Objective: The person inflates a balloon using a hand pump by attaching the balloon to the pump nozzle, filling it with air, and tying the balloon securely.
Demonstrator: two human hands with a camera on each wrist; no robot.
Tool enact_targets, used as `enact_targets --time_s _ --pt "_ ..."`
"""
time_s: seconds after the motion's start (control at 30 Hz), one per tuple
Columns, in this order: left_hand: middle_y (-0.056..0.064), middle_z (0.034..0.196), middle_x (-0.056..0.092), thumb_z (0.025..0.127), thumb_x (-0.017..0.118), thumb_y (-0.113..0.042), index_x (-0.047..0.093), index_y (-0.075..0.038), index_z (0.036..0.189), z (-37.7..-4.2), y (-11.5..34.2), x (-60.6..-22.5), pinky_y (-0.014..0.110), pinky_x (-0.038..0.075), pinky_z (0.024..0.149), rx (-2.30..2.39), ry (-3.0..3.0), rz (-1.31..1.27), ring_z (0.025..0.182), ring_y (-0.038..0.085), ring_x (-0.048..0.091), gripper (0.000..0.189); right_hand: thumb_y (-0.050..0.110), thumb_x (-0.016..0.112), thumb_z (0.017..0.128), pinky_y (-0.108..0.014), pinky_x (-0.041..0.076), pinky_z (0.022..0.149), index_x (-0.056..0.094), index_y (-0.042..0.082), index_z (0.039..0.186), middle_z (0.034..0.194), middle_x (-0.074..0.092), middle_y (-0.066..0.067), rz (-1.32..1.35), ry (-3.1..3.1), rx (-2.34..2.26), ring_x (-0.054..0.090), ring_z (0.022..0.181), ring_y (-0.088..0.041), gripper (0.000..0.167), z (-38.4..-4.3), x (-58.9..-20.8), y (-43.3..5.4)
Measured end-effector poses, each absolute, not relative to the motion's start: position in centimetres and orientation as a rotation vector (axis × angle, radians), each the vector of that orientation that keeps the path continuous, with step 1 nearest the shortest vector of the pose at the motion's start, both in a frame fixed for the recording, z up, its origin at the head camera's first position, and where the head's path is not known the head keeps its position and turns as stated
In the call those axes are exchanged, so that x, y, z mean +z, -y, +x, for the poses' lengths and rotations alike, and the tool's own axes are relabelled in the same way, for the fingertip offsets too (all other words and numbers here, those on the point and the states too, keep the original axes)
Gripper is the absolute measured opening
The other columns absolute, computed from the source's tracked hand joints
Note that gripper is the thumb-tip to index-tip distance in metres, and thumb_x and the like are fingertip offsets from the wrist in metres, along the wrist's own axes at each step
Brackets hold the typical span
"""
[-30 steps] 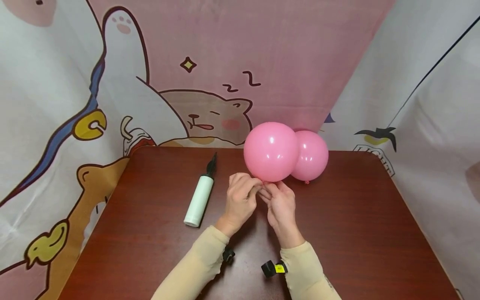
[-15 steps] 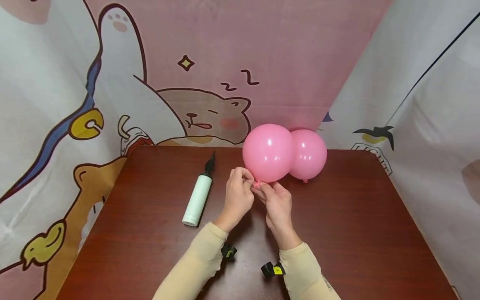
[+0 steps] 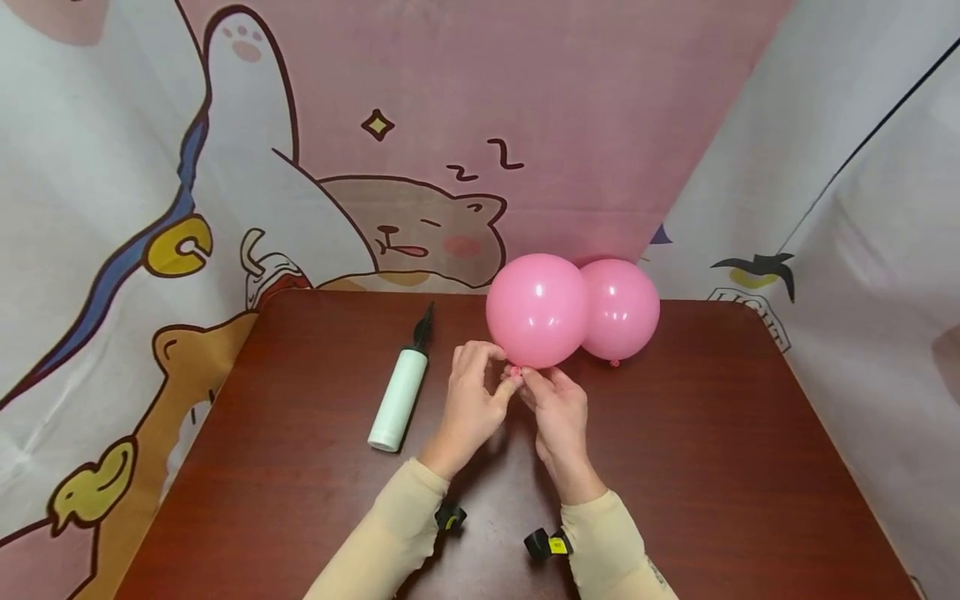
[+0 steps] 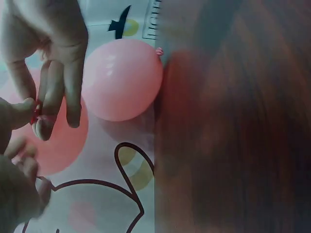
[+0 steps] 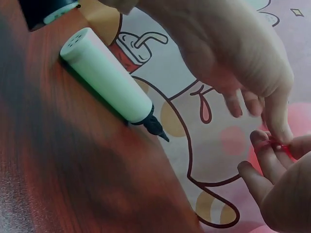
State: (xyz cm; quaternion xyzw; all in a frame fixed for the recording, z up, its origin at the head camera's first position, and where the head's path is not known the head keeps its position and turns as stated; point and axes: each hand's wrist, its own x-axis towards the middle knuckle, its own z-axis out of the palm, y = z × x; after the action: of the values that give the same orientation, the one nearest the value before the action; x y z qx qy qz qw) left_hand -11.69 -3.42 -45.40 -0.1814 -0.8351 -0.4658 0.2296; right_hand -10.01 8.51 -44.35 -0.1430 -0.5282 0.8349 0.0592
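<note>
Two round pink balloons stand out in the head view. At the nearer balloon [image 3: 536, 312] both hands meet by its reddish neck [image 3: 515, 371]. My right hand [image 3: 558, 417] pinches the neck between thumb and fingers. The left hand [image 3: 474, 404] has its thumb tip against the neck, with the index finger spread apart from it near the balloon's underside. In the left wrist view the stretched red neck [image 4: 35, 112] lies across the right fingers [image 4: 53, 94]. Behind, on the right, sits the other balloon [image 3: 621, 310], its neck end knotted; no hand touches it.
A pale green hand pump [image 3: 399, 400] with a black nozzle lies left of the hands on the dark red-brown table [image 3: 712, 467]. A cartoon-printed cloth [image 3: 600, 108] hangs behind the table. Black wrist cameras [image 3: 537, 544] sit on the wrists.
The left thumb and index finger, earlier close together at the neck, have spread apart. The nearer balloon has sunk slightly. The right hand keeps its pinch; pump and other balloon stay put.
</note>
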Motion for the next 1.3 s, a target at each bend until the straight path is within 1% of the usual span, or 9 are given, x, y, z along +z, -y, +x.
enact_targets --time_s 0.13,0.33,0.5,0.63,0.77,0.87,0.97,1.2,1.3 --pt "0.008 0.11 0.067 0.08 0.089 -0.012 0.072 -0.005 0.106 -11.6 3.2 -46.3 0.043 0.044 0.089 -1.083 2.284 -0.53 0.105 0.026 0.058 0.032 -0.003 0.061 0.099 -0.027 0.059 0.08 0.06 -0.018 0.12 0.085 0.076 -0.004 -0.423 1.609 2.53 0.075 0.081 -0.012 0.025 -10.1 -44.6 -8.5" --pt "0.008 0.095 0.071 0.081 0.084 -0.003 0.078 -0.003 0.092 -11.9 3.2 -47.1 0.042 0.048 0.084 -0.991 2.12 -0.555 0.093 0.024 0.064 0.013 -0.007 0.057 0.096 -0.027 0.058 0.08 0.06 -0.014 0.118 0.09 0.072 -0.002 -0.35 1.625 2.623 0.07 0.082 -0.009 0.022 -9.9 -44.6 -8.2" --pt "0.004 0.084 0.066 0.082 0.082 -0.002 0.071 -0.006 0.077 -12.0 3.1 -47.1 0.041 0.044 0.083 -1.085 2.005 -0.499 0.085 0.023 0.061 0.012 -0.009 0.053 0.096 -0.027 0.058 0.082 0.063 -0.008 0.11 0.091 0.071 -0.001 -0.293 1.62 2.717 0.07 0.083 -0.01 0.017 -9.6 -44.5 -8.3" --pt "0.006 0.082 0.059 0.087 0.074 0.0 0.06 -0.004 0.077 -12.0 2.5 -47.0 0.043 0.039 0.082 -1.062 1.955 -0.422 0.082 0.026 0.056 0.017 -0.008 0.051 0.097 -0.022 0.057 0.079 0.064 -0.002 0.105 0.09 0.07 0.0 -0.287 1.597 2.792 0.068 0.082 -0.007 0.016 -9.5 -44.3 -8.1" --pt "0.009 0.081 0.054 0.089 0.067 0.0 0.052 -0.004 0.078 -12.2 2.0 -46.8 0.043 0.037 0.081 -1.007 1.909 -0.282 0.079 0.029 0.052 0.019 -0.007 0.047 0.099 -0.022 0.054 0.088 0.061 -0.004 0.116 0.102 0.07 -0.001 -0.175 1.551 2.875 0.067 0.095 -0.009 0.022 -9.4 -44.3 -7.8" --pt "0.011 0.082 0.057 0.09 0.067 -0.001 0.051 -0.003 0.077 -12.5 1.7 -46.8 0.044 0.038 0.08 -1.009 1.849 -0.179 0.078 0.03 0.055 0.02 -0.008 0.044 0.101 -0.024 0.05 0.097 0.055 -0.008 0.129 0.113 0.071 -0.002 -0.067 1.495 2.923 0.066 0.109 -0.011 0.03 -9.1 -44.2 -7.5" --pt "0.012 0.083 0.06 0.088 0.067 0.002 0.052 -0.002 0.078 -12.8 1.5 -46.8 0.042 0.041 0.076 -1.049 1.805 -0.096 0.078 0.03 0.058 0.018 -0.008 0.044 0.101 -0.025 0.048 0.102 0.054 -0.008 0.133 0.117 0.07 -0.003 -0.044 1.442 2.947 0.064 0.114 -0.012 0.033 -8.7 -44.1 -7.3" --pt "0.011 0.087 0.07 0.087 0.061 0.011 0.055 -0.001 0.083 -12.8 1.5 -46.5 0.043 0.053 0.066 -1.286 1.823 0.084 0.08 0.03 0.069 0.014 -0.014 0.05 0.096 -0.028 0.054 0.091 0.061 0.003 0.111 0.104 0.068 -0.001 -0.252 1.39 2.93 0.068 0.097 -0.012 0.025 -7.9 -43.9 -6.9" --pt "0.011 0.083 0.071 0.085 0.06 0.01 0.057 -0.002 0.086 -12.4 1.6 -46.2 0.04 0.051 0.061 -1.372 1.899 0.094 0.074 0.029 0.068 0.013 -0.015 0.054 0.095 -0.027 0.056 0.084 0.066 0.007 0.104 0.099 0.07 0.0 -0.297 1.405 2.892 0.068 0.091 -0.011 0.027 -8.0 -43.9 -7.0"
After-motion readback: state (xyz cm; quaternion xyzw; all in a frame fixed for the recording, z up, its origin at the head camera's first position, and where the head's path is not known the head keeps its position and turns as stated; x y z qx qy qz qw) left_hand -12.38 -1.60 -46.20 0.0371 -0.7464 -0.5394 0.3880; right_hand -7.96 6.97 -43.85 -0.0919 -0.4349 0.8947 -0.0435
